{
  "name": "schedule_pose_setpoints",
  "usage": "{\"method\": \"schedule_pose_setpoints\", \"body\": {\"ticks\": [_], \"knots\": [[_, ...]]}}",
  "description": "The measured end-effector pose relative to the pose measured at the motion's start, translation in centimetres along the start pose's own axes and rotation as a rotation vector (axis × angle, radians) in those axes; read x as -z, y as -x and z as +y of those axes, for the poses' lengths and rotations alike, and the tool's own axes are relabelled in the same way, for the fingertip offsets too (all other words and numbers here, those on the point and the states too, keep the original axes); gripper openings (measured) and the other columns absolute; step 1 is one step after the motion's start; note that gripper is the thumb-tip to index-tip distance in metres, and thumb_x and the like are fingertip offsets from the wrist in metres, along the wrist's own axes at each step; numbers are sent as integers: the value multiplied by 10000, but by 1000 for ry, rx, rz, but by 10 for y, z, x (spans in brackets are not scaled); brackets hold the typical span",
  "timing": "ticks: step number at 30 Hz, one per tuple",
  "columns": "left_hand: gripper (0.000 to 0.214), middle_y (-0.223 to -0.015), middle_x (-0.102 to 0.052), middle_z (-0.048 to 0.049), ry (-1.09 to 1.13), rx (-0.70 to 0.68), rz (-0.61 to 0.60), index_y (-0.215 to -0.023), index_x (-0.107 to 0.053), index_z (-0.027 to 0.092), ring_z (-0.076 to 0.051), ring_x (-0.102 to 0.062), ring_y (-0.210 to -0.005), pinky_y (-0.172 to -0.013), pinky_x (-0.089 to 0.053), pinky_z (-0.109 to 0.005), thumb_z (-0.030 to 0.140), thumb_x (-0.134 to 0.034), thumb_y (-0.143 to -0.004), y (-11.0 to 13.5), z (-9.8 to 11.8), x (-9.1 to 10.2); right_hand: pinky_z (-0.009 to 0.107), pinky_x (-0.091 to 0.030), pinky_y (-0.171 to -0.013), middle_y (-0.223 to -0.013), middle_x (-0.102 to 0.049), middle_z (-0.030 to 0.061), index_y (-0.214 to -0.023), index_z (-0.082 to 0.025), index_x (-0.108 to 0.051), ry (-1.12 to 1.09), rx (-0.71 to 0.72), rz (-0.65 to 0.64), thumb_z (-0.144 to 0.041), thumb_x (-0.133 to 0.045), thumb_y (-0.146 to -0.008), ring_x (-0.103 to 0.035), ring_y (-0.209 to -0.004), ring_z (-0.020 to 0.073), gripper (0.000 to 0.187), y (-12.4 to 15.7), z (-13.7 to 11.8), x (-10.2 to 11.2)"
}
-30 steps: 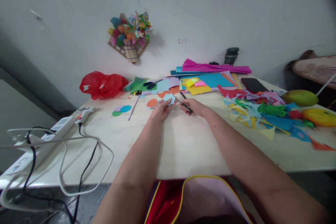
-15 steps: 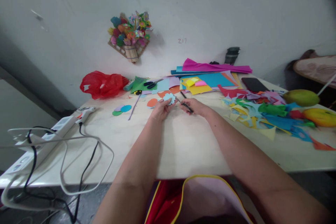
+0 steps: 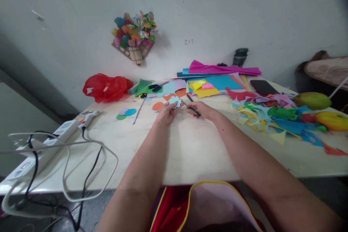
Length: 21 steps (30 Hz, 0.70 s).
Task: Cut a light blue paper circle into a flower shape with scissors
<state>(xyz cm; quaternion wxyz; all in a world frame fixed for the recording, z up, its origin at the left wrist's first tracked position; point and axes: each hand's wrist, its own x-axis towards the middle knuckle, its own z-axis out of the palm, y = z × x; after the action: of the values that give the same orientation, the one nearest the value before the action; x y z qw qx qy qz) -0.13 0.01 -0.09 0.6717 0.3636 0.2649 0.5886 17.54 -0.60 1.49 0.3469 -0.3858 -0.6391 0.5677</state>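
My left hand [image 3: 166,112] pinches a light blue scalloped paper cutout [image 3: 175,102] just above the table [image 3: 187,148]. Close beside it on the right, my right hand [image 3: 202,110] is closed around a thin dark stick-like tool [image 3: 191,108] whose tip points toward the cutout. An orange paper circle [image 3: 157,106] lies just left of the cutout. Both forearms reach in from the bottom of the head view.
Coloured paper sheets [image 3: 214,82] and black scissors [image 3: 156,87] lie at the back, paper scraps [image 3: 274,116] and two mangoes [image 3: 311,100] at the right. A phone [image 3: 263,87], red plastic bag [image 3: 106,87], small paper circles [image 3: 126,113], power strip [image 3: 49,145] with cables, paper flower bouquet [image 3: 135,36] on the wall.
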Motion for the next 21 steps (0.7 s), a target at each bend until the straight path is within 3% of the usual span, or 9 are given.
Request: {"method": "schedule_pose_setpoints", "body": {"ticks": [21], "knots": [[175,-900,-666,-109,-26,-7,20,-881,-608,81,-189,-642,-858,-819,-517,-291,60,-589,-708,0,1,1,203,-260,-330,-444,-467,-44,-765,-119,-563,-20,-15,-29,-227,-566,-651,-378,-354,68,157,-1,2,2]]}}
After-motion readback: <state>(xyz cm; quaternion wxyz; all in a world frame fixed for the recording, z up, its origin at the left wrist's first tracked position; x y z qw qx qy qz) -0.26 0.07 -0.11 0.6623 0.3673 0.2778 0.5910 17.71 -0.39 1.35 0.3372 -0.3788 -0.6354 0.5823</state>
